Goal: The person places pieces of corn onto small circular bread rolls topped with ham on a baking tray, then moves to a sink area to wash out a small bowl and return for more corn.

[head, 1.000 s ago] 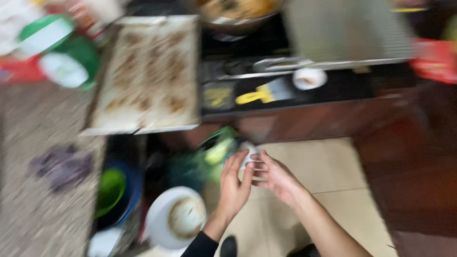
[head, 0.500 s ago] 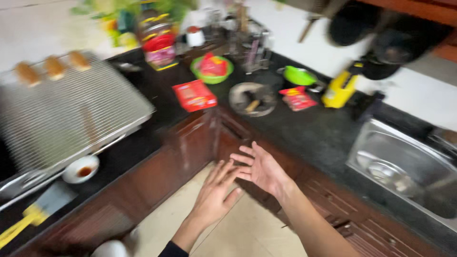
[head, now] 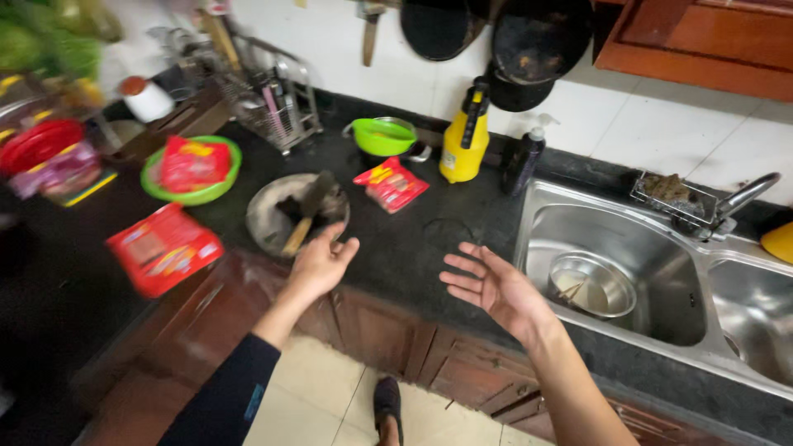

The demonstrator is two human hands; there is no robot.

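Both hands hang empty with fingers spread above the dark counter [head: 413, 248]; the left hand [head: 318, 266] is nearest the grey dish [head: 268, 219] holding a wooden-handled tool [head: 304, 213], the right hand [head: 494, 287] near the steel sink [head: 628, 248]. A clean pick-up, I judge, means taking the tool's handle end; steady the dish rim.

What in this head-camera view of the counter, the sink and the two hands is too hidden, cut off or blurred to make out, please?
- Head view, red packet near the left hand: motion blur smears its print.
- Grey dish: its dark contents cannot be told.
- Steel bowl in the sink, beyond the right hand: contents too small.
- Yellow thing: cut off by the right edge.
- Top-left items: blurred.
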